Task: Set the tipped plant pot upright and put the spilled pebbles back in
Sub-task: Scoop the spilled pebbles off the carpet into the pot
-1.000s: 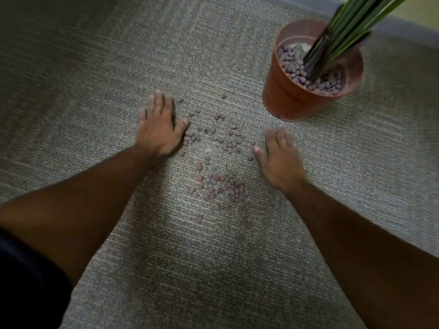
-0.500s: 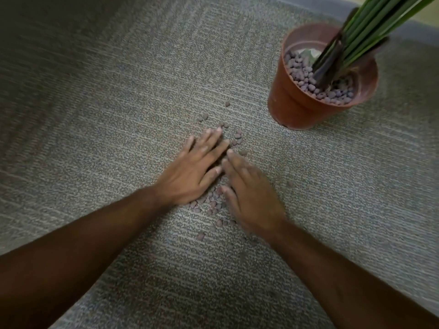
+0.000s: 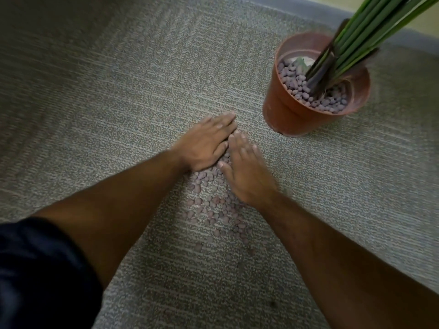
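A terracotta-coloured plant pot [image 3: 288, 115] stands upright on the carpet at the upper right, holding green stalks [image 3: 361, 32] and a layer of pebbles. Spilled purplish pebbles [image 3: 211, 207] lie gathered in a loose heap on the carpet between my wrists and a little nearer to me. My left hand [image 3: 204, 143] and my right hand [image 3: 244, 172] lie flat on the carpet with their fingertips meeting, enclosing the far end of the heap. Some pebbles are hidden under my palms. Neither hand grips anything.
Grey-green patterned carpet [image 3: 107, 91] covers the floor all around. A grey skirting strip [image 3: 297, 5] and a pale wall run along the top right behind the pot. My dark sleeve [image 3: 35, 269] fills the lower left corner.
My hands began wide apart on either side of the scattered pebbles, then swept inward until they met. The pebbles are now bunched into a tighter heap.
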`<control>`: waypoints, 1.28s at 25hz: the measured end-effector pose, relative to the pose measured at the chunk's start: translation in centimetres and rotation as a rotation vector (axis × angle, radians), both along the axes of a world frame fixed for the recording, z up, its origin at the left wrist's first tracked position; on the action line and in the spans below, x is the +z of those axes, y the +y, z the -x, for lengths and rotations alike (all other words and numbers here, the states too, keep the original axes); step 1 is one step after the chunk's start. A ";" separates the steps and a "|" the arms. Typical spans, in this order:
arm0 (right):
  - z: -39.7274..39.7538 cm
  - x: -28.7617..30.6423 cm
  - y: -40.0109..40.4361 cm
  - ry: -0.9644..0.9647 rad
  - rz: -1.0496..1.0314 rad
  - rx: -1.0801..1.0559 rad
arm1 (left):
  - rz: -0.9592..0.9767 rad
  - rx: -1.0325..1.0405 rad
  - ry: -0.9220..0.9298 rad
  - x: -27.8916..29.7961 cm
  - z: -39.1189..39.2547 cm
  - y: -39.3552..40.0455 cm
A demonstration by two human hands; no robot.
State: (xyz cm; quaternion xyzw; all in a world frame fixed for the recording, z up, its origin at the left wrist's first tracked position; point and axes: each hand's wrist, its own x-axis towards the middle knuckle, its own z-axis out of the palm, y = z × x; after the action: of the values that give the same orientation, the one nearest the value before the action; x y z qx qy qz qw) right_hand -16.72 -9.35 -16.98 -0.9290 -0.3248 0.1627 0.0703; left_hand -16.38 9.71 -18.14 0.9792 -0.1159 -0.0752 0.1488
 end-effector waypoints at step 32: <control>18.0 -0.6 -11.1 -0.164 -0.258 -0.593 | 0.135 0.693 -0.163 2.0 19.4 -0.5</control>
State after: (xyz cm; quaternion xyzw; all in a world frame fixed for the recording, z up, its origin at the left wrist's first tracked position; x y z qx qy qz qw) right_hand -34.67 -20.43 -17.56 -0.9766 -0.0626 0.0174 0.2052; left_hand -35.77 9.22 -16.16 0.9511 0.2067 0.0657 0.2199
